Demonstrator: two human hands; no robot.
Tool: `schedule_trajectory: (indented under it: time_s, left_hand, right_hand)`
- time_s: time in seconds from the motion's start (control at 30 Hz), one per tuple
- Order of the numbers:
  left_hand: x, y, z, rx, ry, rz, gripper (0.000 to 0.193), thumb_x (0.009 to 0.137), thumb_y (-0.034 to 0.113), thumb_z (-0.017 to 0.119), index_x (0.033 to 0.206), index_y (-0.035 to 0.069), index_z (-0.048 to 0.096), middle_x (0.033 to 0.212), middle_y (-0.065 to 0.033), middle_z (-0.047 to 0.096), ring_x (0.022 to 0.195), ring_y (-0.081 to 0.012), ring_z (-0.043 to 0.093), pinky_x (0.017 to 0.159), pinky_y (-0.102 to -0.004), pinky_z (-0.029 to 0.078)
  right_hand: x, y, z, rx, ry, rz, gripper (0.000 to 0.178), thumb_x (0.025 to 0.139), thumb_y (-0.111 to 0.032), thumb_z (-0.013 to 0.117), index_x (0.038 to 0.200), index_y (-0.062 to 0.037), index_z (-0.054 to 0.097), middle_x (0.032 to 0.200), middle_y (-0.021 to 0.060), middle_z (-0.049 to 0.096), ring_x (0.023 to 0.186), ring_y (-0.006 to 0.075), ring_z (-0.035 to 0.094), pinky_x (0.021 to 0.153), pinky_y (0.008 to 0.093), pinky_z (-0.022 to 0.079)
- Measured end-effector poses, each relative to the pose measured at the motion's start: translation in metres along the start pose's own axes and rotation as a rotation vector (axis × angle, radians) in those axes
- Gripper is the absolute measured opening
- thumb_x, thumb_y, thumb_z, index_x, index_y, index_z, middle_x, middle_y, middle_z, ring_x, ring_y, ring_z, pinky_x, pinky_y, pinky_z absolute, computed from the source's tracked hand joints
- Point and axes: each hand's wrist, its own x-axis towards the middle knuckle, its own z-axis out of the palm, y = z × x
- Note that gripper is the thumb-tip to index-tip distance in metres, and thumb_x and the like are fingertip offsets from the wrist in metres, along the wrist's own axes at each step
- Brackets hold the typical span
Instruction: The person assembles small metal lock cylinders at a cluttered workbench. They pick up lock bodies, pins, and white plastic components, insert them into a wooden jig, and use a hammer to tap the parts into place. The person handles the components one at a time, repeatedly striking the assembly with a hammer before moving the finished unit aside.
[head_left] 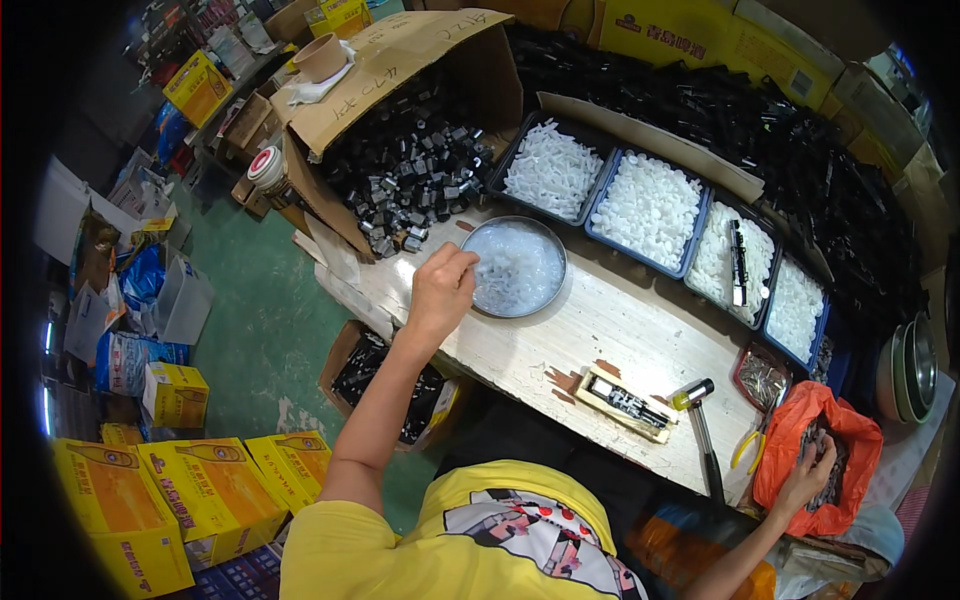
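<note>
My left hand (443, 290) is at the left rim of a round metal bowl (560, 291), fingertips pinched together over its edge. Whatever they pinch is too small to make out. In the bowl lies a pale, translucent jelly-like mass (518, 262) with lumps in it. On the right, my right hand (806, 478) reaches into an orange-red plastic bag (850, 440) of small grey parts (832, 480). Its fingers curl among those parts, and the tips are partly hidden. Between the hands, a wooden holder (650, 432) carries a black and silver metal assembly (622, 399).
Trays of white plastic pieces (648, 205) line the bench's back, one with a black part (738, 262) on top. A hammer (705, 440), yellow-handled pliers (747, 452) and a red tray of metal pins (762, 378) lie right. A carton (400, 60) of metal blocks (410, 185) stands back left.
</note>
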Motion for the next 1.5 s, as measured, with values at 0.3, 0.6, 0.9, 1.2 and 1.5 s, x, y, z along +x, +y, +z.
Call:
schedule_trajectory:
  time_s: [0.3, 0.6, 0.9, 1.2, 1.5]
  left_hand:
    - [-0.028, 0.078, 0.028, -1.240, -0.216, -0.544, 0.011, 0.077, -0.005, 0.062, 0.087, -0.005, 0.061, 0.079, -0.0063, 0.060, 0.068, -0.0145, 0.060, 0.060, -0.0255, 0.051]
    - [-0.042, 0.123, 0.044, -1.306, -0.455, -0.589, 0.013, 0.077, -0.003, 0.064, 0.089, -0.003, 0.060, 0.082, -0.0113, 0.062, 0.068, -0.0136, 0.059, 0.060, -0.0230, 0.050]
    - [-0.047, 0.130, 0.043, -1.087, -0.424, -0.255, 0.015, 0.073, -0.008, 0.065, 0.086, -0.004, 0.062, 0.084, -0.0105, 0.062, 0.076, -0.0137, 0.060, 0.063, -0.0232, 0.050]
    - [-0.045, 0.124, 0.055, -0.954, -0.506, 0.159, 0.019, 0.066, -0.006, 0.070, 0.083, 0.001, 0.064, 0.087, -0.0105, 0.063, 0.081, -0.0196, 0.060, 0.064, -0.0271, 0.048]
    - [-0.058, 0.130, 0.074, -0.535, -0.512, 0.172, 0.027, 0.061, 0.009, 0.074, 0.086, 0.009, 0.064, 0.098, -0.0013, 0.059, 0.100, -0.0191, 0.048, 0.085, -0.0335, 0.032]
  right_hand:
    - [-0.030, -0.163, 0.032, 0.608, -0.447, -0.271, 0.026, 0.067, 0.006, 0.066, 0.091, -0.0024, 0.061, 0.085, 0.0086, 0.057, 0.079, 0.0201, 0.055, 0.069, 0.0276, 0.043]
    - [-0.038, -0.213, 0.050, 0.632, -0.480, -0.485, 0.028, 0.062, 0.001, 0.071, 0.088, -0.0060, 0.063, 0.078, 0.0065, 0.057, 0.072, 0.0229, 0.052, 0.063, 0.0330, 0.039]
    - [-0.037, -0.211, 0.049, 0.653, -0.522, -0.503, 0.025, 0.063, -0.001, 0.071, 0.087, -0.0059, 0.063, 0.077, 0.0048, 0.057, 0.072, 0.0216, 0.052, 0.063, 0.0324, 0.037]
    - [-0.038, -0.197, 0.043, 0.840, -0.723, -0.336, 0.023, 0.065, -0.003, 0.070, 0.086, -0.0041, 0.062, 0.078, 0.0056, 0.058, 0.074, 0.0225, 0.053, 0.065, 0.0314, 0.038]
    - [-0.046, -0.152, 0.040, 0.509, -0.695, -0.384, 0.024, 0.065, -0.002, 0.069, 0.088, -0.0061, 0.061, 0.078, 0.0053, 0.055, 0.074, 0.0222, 0.051, 0.065, 0.0329, 0.035]
